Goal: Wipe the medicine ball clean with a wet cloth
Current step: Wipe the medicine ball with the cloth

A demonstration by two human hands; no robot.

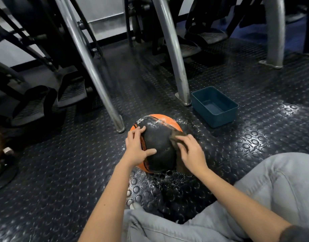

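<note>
Mid-wipe: the ball (159,145) sits on the floor (63,172), left hand (136,149) spread flat steadying it, right hand (192,154) pressing the cloth (175,137) flat-fingered against its right side; next, likely roll it to unwiped parts

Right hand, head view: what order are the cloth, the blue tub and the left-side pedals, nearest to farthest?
1. cloth, pressed under the right hand on the ball.
2. blue tub, ahead to the right.
3. pedals, far off to the left.
</note>
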